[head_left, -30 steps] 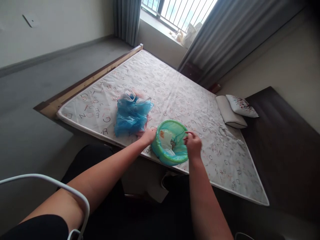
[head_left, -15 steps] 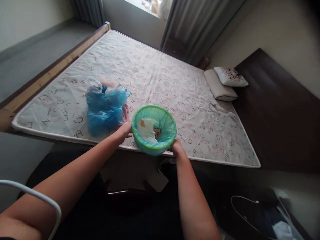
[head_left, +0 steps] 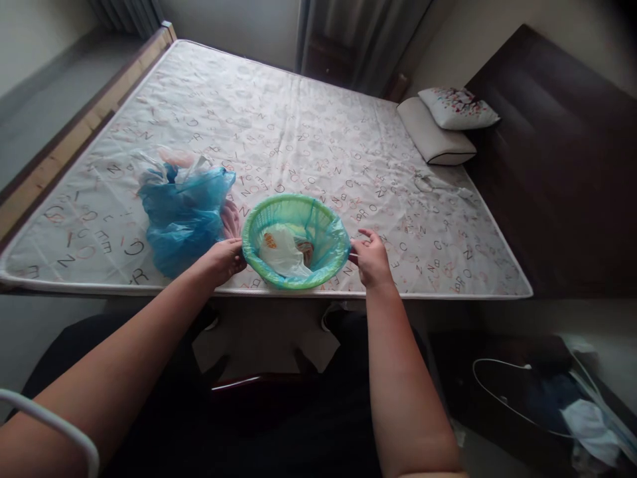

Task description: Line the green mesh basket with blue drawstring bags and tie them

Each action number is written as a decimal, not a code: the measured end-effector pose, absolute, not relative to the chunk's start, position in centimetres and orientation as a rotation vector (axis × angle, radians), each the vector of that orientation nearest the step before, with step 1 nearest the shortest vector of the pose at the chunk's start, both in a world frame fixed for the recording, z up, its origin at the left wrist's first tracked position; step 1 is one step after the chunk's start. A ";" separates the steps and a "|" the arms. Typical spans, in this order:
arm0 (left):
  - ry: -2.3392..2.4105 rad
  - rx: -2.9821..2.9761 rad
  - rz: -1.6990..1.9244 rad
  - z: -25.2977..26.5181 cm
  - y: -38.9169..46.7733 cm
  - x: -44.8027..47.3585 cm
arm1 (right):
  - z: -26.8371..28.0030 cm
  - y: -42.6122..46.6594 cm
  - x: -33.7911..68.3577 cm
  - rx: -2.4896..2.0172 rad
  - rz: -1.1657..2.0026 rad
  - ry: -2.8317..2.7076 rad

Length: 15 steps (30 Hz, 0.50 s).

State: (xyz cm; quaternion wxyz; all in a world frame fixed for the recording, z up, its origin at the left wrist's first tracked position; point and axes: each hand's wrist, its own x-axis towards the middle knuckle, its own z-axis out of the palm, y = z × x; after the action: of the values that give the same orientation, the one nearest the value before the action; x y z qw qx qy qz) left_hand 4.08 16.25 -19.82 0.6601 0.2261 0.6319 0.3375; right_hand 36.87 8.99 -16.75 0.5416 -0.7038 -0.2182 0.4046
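Broadly, a letter-printed mattress point(head_left: 308, 133) filled the room, pillows point(head_left: 442, 126) by the dark headboard point(head_left: 557, 146). Near its front edge sat the green bin point(head_left: 294, 240), left hand point(head_left: 222, 259) gripping its rim, right hand point(head_left: 372, 260) pinching the liner; blue bags point(head_left: 182, 216) lay beside.

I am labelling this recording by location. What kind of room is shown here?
Most likely a bedroom: a large mattress with a letter-print cover, two pillows by a dark headboard, and curtains behind.

Both forearms are bare to the elbow, left hand point(head_left: 222, 259) and right hand point(head_left: 372, 260) ungloved, dark clothing below.
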 end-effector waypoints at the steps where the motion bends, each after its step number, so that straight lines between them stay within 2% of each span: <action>1: 1.457 0.515 0.791 -19.7 16.2 4.4 | -16.3 9.2 36.5 -1.576 1.014 -0.458; 4: 1.545 0.694 0.887 -19.4 16.2 5.0 | -15.5 9.6 35.6 -1.426 1.063 -0.409; 7: 1.636 1.133 0.903 -19.0 16.5 4.8 | -15.1 9.5 34.7 -1.544 0.860 -0.639; 11: 1.622 1.667 0.591 -18.1 17.4 3.4 | -14.6 9.1 33.4 -1.851 0.574 -1.042; 15: 1.639 1.686 0.395 -16.9 18.7 2.4 | -14.6 9.3 32.2 -1.854 0.674 -1.043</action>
State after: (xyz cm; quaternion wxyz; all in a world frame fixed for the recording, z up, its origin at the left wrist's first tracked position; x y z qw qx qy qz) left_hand 2.37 18.70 -16.90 0.3699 0.6570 0.6387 0.1538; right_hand 32.21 9.27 -14.56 0.4396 -0.7461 -0.4199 0.2715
